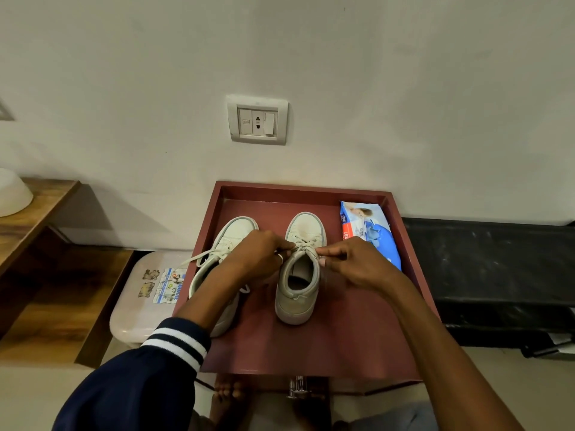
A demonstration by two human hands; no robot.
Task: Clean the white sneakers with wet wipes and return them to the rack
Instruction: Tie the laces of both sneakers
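1. Navy cloth with white stripes: the sleeve covers the left arm, which reaches forward over the near edge of the reddish-brown surface. The right forearm is bare.
2. Both hands meet at the top of the middle sneaker, which stands upright with its toe toward the wall. The left hand and the right hand each pinch its lace between thumb and fingers.
3. The second sneaker stands just left of it, partly hidden under the left forearm and close to the surface's left rim. One loose lace end trails over that rim.
4. No wipe is in either hand, so the wiping looks not yet begun. The wipes pack lies at the back right, near the right hand and apart from both shoes.
5. Likely trouble:
   - A hard tug on the lace could tip the light middle sneaker or drag it toward the front edge.
   - The left forearm could nudge the second sneaker off the left side, onto the pale plastic bin below.
   - The dangling lace end could snag.
6. Farthest back, a wall socket sits above the surface.
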